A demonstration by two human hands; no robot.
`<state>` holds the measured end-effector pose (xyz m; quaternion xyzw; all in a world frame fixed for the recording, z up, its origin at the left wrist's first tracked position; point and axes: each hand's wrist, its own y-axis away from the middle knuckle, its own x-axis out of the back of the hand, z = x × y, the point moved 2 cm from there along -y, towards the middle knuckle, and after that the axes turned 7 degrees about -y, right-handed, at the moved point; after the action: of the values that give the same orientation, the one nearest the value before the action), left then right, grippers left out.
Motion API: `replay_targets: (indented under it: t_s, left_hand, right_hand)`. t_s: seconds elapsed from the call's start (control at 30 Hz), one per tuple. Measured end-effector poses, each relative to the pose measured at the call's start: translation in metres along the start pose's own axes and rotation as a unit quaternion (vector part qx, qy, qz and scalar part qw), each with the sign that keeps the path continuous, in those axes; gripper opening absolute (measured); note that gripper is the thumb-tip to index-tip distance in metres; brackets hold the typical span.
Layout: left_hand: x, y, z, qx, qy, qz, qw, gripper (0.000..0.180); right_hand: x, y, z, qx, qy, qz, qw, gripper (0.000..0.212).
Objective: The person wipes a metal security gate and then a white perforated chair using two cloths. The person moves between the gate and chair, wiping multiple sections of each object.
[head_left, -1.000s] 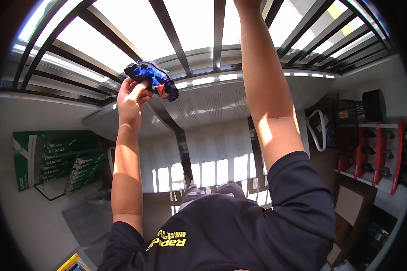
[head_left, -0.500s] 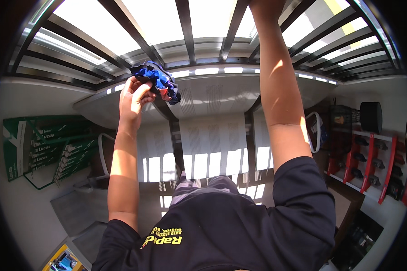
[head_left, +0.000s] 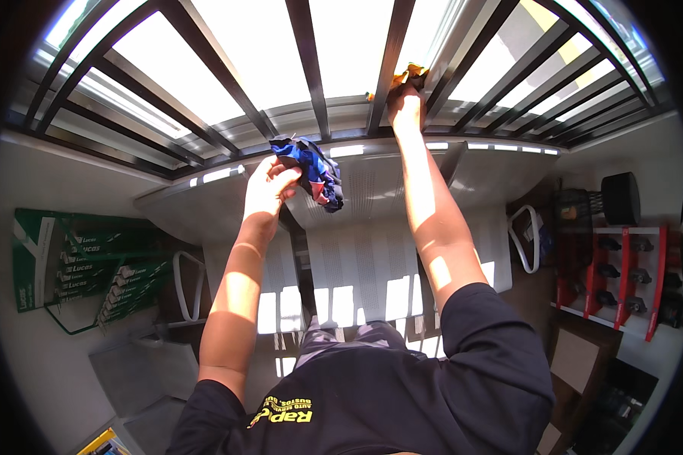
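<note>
A crumpled dark blue cloth [head_left: 309, 165] with black and reddish patches is pinched in my left hand [head_left: 268, 189], above the backrest of a metal bench [head_left: 364, 171]. My right hand [head_left: 407, 111] reaches up to the dark window bars [head_left: 309, 57]. A yellow and dark cloth [head_left: 411, 76] bunches out past its fingers, beside a slanting bar and close to the window frame. Most of the right fingers are hidden behind the hand and cloth. Strong light washes out the window pane behind the bars.
The grey bench seats [head_left: 364, 265] stand below, right in front of my body, with white armrests [head_left: 525, 239] at the ends. On the left is a green display rack [head_left: 76, 258]. To the right, a red and white rack [head_left: 622, 277] holds small dark parts.
My right hand has come down from the top edge, bringing the yellow cloth into view by the bars. My left hand and the blue cloth have shifted right and slightly lower.
</note>
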<state>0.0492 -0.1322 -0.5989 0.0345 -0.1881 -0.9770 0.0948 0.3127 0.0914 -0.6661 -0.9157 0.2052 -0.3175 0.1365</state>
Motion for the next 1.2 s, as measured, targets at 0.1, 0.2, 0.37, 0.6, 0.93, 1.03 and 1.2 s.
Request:
replay_targets:
  t_s: [0.1, 0.2, 0.37, 0.6, 0.93, 1.03, 1.2]
  left_hand:
    - [-0.011, 0.004, 0.004, -0.006, 0.021, -0.015, 1.000, 0.024]
    - [0.003, 0.008, -0.010, 0.013, 0.028, -0.017, 0.999, 0.024]
    - [0.010, 0.020, -0.013, 0.009, 0.047, -0.007, 0.999, 0.025]
    - [0.012, 0.029, 0.002, -0.050, 0.044, -0.053, 0.996, 0.041]
    - [-0.099, 0.018, 0.215, -0.345, -0.607, 0.079, 0.712, 0.089]
    - [-0.122, 0.002, 0.239, -0.318, -0.715, 0.120, 0.610, 0.091]
    - [-0.155, -0.018, 0.262, -0.276, -0.742, 0.141, 0.594, 0.084]
  right_hand:
    - [0.006, -0.023, 0.003, 0.088, 0.049, -0.146, 0.984, 0.022]
    - [0.025, -0.048, -0.047, -0.136, -0.435, -0.263, 0.850, 0.032]
    - [0.088, -0.126, -0.153, 0.084, -0.709, -0.307, 0.629, 0.060]
    - [0.117, -0.162, -0.243, 0.284, -0.787, -0.455, 0.306, 0.052]
    - [0.090, -0.161, -0.209, 0.197, -0.504, -0.632, 0.556, 0.062]
    - [0.079, -0.162, -0.199, 0.040, -0.540, -0.610, 0.578, 0.057]
    - [0.104, -0.150, -0.191, 0.074, -0.507, -0.516, 0.687, 0.041]
